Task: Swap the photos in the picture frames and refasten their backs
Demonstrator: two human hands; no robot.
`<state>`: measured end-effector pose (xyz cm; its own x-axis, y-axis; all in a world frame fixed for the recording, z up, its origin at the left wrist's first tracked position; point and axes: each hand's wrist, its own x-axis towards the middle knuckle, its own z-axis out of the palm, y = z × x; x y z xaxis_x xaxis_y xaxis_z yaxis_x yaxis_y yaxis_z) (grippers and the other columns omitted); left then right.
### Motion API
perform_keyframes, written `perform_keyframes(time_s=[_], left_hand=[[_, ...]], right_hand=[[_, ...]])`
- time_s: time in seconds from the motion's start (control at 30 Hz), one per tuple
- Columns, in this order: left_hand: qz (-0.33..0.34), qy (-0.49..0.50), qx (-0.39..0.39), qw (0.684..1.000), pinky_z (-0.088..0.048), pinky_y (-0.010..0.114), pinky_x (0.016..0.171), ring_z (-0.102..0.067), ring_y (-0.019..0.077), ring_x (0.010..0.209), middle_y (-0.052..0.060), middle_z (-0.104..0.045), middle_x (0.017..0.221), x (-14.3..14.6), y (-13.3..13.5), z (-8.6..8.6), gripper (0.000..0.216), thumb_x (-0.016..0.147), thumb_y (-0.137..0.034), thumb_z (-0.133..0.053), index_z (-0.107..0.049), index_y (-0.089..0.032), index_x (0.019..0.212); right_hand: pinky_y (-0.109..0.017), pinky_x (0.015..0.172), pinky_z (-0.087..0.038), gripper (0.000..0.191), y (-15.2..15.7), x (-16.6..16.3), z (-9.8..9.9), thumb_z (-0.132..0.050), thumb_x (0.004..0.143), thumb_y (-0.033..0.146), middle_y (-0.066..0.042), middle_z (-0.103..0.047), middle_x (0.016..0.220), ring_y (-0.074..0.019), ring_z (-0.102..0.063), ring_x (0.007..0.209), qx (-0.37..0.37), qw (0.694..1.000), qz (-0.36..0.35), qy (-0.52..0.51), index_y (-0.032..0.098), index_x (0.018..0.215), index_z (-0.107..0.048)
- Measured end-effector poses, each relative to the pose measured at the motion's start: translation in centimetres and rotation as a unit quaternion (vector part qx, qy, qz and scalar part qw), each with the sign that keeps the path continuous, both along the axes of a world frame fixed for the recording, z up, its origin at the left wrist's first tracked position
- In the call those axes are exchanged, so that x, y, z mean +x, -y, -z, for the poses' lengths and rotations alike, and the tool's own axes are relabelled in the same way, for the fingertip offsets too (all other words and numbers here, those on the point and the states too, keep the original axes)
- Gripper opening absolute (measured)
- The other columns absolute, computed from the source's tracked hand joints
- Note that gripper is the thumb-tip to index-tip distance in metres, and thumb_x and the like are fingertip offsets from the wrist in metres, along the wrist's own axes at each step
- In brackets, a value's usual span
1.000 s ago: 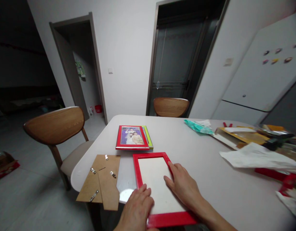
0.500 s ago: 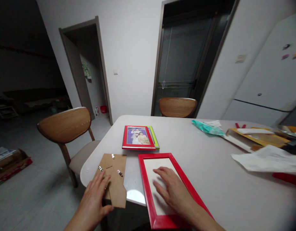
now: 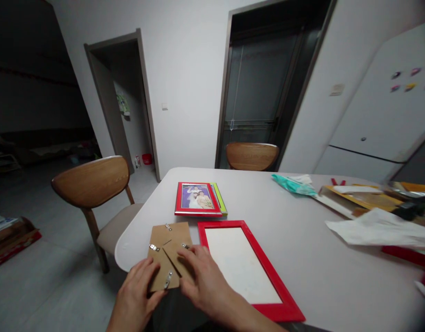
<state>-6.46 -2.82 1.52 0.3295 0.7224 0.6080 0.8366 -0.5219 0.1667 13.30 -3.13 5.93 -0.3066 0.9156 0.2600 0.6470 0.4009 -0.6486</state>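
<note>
A brown picture frame backing board (image 3: 164, 237) with several metal clips and a stand flap lies at the table's near left edge. My left hand (image 3: 138, 288) grips its lower left side, fingers over the edge and thumb near the bottom clip. On its right side, the fingers and thumb of my right hand (image 3: 205, 281) close around the stand flap and the edge. Just right of that hand a large red frame (image 3: 261, 258) lies flat, a white panel (image 3: 233, 253) inside it. Behind the board, a small red photo frame (image 3: 198, 213) rests partly over a lime-green frame (image 3: 221, 203).
At the right of the white table (image 3: 288, 230) are a teal plastic wrapper (image 3: 295, 185), a yellow envelope (image 3: 364, 196) and crumpled white paper (image 3: 378, 228). Wooden chairs stand at the left (image 3: 95, 180) and far side (image 3: 252, 156).
My right hand has moved left from the white panel onto the backing board. The board has shifted and turned slightly, and its bottom clip now shows. My left hand has closed on its edge.
</note>
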Motion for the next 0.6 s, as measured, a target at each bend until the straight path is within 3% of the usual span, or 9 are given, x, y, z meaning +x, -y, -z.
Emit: perform_keyframes(time_s=[0.13, 0.27, 0.43, 0.6], left_hand=[[0.095, 0.012, 0.001, 0.995, -0.051, 0.035, 0.078, -0.055, 0.0235, 0.097, 0.012, -0.059, 0.107, 4.2, 1.7, -2.1, 0.041, 0.065, -0.029, -0.064, -0.05, -0.018, 0.102], [0.166, -0.002, -0.091, 0.982, -0.048, 0.039, 0.082, -0.053, 0.0253, 0.101, 0.014, -0.058, 0.109, 9.0, 2.4, -3.1, 0.036, 0.064, -0.023, -0.064, -0.053, -0.015, 0.097], [0.161, -0.014, -0.242, 0.957, -0.04, 0.042, 0.091, -0.046, 0.028, 0.109, 0.016, -0.052, 0.116, 12.9, 2.2, -3.5, 0.036, 0.062, -0.017, -0.065, -0.056, -0.012, 0.097], [0.146, -0.019, -0.292, 0.945, -0.034, 0.041, 0.096, -0.043, 0.0256, 0.112, 0.013, -0.052, 0.118, 13.5, 1.6, -2.8, 0.031, 0.066, -0.018, -0.061, -0.057, -0.014, 0.097]], right_hand=[[-0.037, 0.09, -0.035, 0.042, 2.4, 5.9, -0.9, -0.048, 0.065, 0.015, -0.008, -0.045, 0.11, -0.0193, -0.042, 0.103, -0.019, 1.0, 0.008, -0.017, 0.022, 0.107, -0.051], [-0.043, 0.091, -0.033, 0.038, 4.1, 11.2, -0.1, -0.047, 0.068, 0.02, -0.009, -0.044, 0.114, -0.0227, -0.041, 0.107, -0.033, 0.998, 0.051, 0.028, 0.024, 0.106, -0.052], [-0.042, 0.088, -0.037, 0.035, 4.3, 14.6, 1.4, -0.047, 0.068, 0.024, -0.01, -0.049, 0.11, -0.0248, -0.044, 0.104, -0.032, 0.993, 0.09, 0.065, 0.025, 0.102, -0.056], [-0.04, 0.086, -0.038, 0.034, 3.6, 15.0, 2.6, -0.047, 0.068, 0.026, -0.009, -0.051, 0.109, -0.0234, -0.046, 0.103, 0.009, 0.99, 0.092, 0.104, 0.025, 0.101, -0.057]])
